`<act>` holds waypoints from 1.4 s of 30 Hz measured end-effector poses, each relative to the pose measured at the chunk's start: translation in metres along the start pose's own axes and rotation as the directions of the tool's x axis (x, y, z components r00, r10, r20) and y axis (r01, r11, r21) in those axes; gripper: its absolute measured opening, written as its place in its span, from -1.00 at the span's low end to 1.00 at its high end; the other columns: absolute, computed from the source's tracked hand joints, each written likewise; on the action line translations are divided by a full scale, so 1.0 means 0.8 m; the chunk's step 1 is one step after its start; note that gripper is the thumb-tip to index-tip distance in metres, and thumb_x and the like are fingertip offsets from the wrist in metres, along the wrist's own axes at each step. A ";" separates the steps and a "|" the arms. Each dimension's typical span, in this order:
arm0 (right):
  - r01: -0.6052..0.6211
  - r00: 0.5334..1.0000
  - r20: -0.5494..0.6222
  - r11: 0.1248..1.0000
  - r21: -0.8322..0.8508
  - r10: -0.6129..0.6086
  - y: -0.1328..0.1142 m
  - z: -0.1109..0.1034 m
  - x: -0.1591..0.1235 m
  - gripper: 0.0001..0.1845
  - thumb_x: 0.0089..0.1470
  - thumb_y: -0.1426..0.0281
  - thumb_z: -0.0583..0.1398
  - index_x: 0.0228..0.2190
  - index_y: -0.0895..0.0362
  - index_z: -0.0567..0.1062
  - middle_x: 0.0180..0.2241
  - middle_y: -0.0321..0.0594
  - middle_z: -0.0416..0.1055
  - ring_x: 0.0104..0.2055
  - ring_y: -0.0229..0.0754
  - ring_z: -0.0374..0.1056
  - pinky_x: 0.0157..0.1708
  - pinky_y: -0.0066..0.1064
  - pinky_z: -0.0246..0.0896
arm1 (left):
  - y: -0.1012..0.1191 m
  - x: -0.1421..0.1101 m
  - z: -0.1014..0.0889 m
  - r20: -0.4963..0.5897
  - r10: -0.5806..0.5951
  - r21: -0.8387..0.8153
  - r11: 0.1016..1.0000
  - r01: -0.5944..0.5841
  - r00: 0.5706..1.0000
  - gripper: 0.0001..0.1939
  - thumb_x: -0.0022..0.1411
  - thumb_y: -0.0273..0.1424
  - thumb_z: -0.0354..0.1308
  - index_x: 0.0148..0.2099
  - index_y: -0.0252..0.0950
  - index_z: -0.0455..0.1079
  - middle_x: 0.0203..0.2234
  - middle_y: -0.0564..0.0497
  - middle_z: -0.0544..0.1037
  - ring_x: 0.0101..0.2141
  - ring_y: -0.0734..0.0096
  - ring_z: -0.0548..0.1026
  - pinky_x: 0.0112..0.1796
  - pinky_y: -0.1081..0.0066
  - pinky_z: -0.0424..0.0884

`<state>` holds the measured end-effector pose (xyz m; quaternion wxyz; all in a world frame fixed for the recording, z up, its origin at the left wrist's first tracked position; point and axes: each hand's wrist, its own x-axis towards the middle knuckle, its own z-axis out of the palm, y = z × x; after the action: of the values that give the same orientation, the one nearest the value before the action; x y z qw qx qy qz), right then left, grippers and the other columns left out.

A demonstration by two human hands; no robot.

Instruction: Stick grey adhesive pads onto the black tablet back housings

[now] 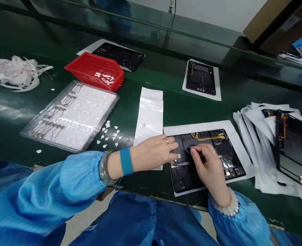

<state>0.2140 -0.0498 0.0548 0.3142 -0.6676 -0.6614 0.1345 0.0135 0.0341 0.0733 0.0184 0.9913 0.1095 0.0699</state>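
Note:
A black tablet housing [192,176] with an orange flex cable [204,137] along its far side lies on a white sheet [198,127] in front of me. My left hand [154,152] reaches across to the housing's left edge, palm down, its fingers spread and touching that edge. Over the middle of the housing, my right hand [208,164] has thumb and forefinger pinched together; whatever is between them is too small or hidden to name. Left of the housing, a strip of white backing film [149,111] runs partly under my left forearm.
A clear tray [85,116] holds small wired parts. White round stickers [114,138] lie beside it. Behind stands a red bin [94,70]. More housings [201,78] rest at the back; white sheets [258,150] are stacked right. Tangled white strips [16,73] lie far left.

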 end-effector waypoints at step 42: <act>-0.013 0.975 0.221 1.000 0.028 0.007 0.005 -0.025 0.023 -0.77 0.19 0.27 0.05 -0.38 0.10 0.44 -0.35 -0.21 0.44 -0.28 -0.18 0.37 -0.23 -0.37 0.24 | -0.015 -0.003 0.001 -0.117 -0.211 -0.039 0.977 0.208 0.970 -0.54 0.35 -0.14 -0.05 0.09 -0.40 0.26 -0.14 -0.12 0.45 -0.14 0.21 0.37 -0.17 0.27 0.22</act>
<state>0.2305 -0.0367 0.0724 0.2482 -0.6471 -0.6868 0.2190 0.0087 0.0453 0.0717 0.0322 0.9679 0.2136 0.1286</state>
